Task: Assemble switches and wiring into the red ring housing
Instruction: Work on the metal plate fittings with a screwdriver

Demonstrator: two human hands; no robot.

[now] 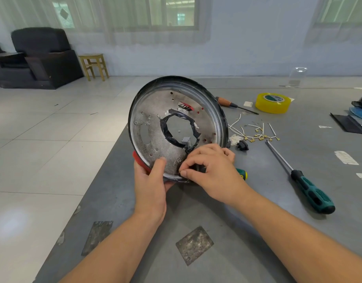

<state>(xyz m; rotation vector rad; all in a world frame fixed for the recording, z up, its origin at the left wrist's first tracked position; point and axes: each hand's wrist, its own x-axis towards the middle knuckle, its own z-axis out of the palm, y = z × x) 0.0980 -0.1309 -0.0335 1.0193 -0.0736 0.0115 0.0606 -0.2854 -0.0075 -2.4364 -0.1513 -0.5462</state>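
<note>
Both hands hold the red ring housing tilted, its perforated metal plate facing up. Left hand grips the rim at 7 o'clock; right hand pinches something small at 6 o'clock.

Dull, speckled metal on the plate, its rolled rim shinier; black tape, glossy and creased, wraps the centre hole. A sliver of smooth red plastic, the housing, shows at the near left edge. The table looks matt grey, with rough, worn patches near. Far right, a roll of glossy yellow tape, translucent. A screwdriver with bright steel shaft and ribbed, rubbery green-and-black handle. Another has a varnished wooden handle. White-sheathed wires end in brassy terminals.
</note>
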